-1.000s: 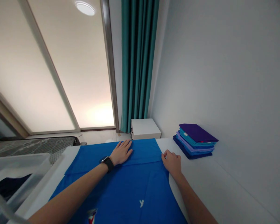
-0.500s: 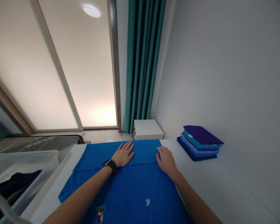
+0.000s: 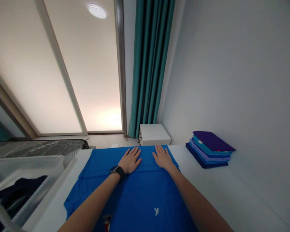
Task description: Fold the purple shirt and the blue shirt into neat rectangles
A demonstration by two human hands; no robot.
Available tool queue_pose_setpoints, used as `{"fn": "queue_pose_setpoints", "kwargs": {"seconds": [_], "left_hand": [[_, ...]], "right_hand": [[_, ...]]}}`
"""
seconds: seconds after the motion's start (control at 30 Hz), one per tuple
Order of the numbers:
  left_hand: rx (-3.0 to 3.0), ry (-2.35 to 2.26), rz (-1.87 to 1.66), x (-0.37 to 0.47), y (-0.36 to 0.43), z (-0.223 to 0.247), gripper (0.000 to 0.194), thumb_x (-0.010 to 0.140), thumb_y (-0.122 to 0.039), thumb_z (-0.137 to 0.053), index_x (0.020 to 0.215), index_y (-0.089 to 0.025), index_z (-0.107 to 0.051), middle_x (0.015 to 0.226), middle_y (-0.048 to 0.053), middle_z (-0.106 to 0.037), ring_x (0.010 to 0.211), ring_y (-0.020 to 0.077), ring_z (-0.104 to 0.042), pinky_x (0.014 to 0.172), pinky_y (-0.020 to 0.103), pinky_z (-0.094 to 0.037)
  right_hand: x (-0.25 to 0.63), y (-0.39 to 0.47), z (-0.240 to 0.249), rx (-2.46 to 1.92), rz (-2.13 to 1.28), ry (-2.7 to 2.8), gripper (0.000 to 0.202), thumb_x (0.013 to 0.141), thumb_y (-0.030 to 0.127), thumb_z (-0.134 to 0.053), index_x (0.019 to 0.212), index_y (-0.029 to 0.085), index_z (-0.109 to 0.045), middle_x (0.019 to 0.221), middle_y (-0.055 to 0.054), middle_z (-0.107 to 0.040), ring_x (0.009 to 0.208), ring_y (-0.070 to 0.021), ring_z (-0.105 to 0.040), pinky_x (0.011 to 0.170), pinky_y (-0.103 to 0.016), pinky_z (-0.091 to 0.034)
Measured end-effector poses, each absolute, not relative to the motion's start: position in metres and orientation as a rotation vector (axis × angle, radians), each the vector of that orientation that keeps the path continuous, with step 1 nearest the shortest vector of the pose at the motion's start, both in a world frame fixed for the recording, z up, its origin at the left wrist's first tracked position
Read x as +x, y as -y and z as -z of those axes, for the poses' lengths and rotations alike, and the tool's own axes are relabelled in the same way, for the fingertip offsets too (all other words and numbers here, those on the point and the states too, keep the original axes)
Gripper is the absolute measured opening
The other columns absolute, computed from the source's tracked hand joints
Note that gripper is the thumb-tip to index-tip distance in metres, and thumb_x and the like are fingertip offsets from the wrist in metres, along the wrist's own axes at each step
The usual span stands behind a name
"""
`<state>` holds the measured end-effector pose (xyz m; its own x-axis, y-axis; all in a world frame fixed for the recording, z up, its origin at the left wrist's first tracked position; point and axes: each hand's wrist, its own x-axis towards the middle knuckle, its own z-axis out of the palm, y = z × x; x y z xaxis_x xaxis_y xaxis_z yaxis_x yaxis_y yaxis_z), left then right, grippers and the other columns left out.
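Note:
A blue garment [image 3: 137, 190] lies spread over the white table, with a folded band of cloth across its far end. It bears a small white mark and a red-and-white print nearer to me. My left hand [image 3: 130, 160], with a dark watch on the wrist, rests flat on the folded band, fingers spread. To its right, my right hand [image 3: 162, 157] lies flat on the same band, its fingers stretched toward the far edge. Neither hand grips the cloth.
A stack of folded clothes [image 3: 211, 149] sits on the table [image 3: 207, 190] at the right, by the wall. At the left is a translucent bin [image 3: 55, 164] holding dark cloth. Beyond the table stand a white cabinet [image 3: 154, 134] and a green curtain [image 3: 151, 71].
My right hand has moved left and inward from the garment's right side onto the folded band, and its fingers have straightened. My left hand stays flat on the cloth. The view has shifted slightly.

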<state>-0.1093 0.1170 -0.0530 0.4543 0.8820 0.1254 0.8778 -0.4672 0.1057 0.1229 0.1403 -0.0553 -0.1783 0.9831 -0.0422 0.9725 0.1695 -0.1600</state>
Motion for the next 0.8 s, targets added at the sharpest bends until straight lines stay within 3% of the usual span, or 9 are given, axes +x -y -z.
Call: {"fn": "queue_pose_setpoints", "kwargs": {"seconds": [0.43,0.8], "left_hand": [[2.647,-1.588,-0.267,-0.126,-0.117,0.056,0.060,0.100,-0.051,-0.022,0.150,-0.020,-0.032,0.157,0.006,-0.028,0.145,0.0208,-0.024,0.119,0.043,-0.015],[2.377,-2.018,-0.140,-0.256,-0.091,0.046,0.057,0.099,-0.044,-0.025,0.150,-0.019,-0.033,0.157,0.008,-0.028,0.145,0.0224,-0.024,0.118,0.046,-0.014]], "right_hand": [[0.157,-0.143,0.065,-2.120,-0.155,2.254,0.069,0.097,0.051,-0.014,0.154,0.011,-0.015,0.161,-0.006,-0.012,0.147,-0.0193,-0.007,0.118,-0.047,-0.003],[0.160,-0.147,0.076,-2.139,-0.073,2.275,0.069,0.097,0.049,-0.016,0.153,0.010,-0.018,0.160,-0.007,-0.015,0.147,-0.0206,-0.010,0.118,-0.048,-0.007]]}}
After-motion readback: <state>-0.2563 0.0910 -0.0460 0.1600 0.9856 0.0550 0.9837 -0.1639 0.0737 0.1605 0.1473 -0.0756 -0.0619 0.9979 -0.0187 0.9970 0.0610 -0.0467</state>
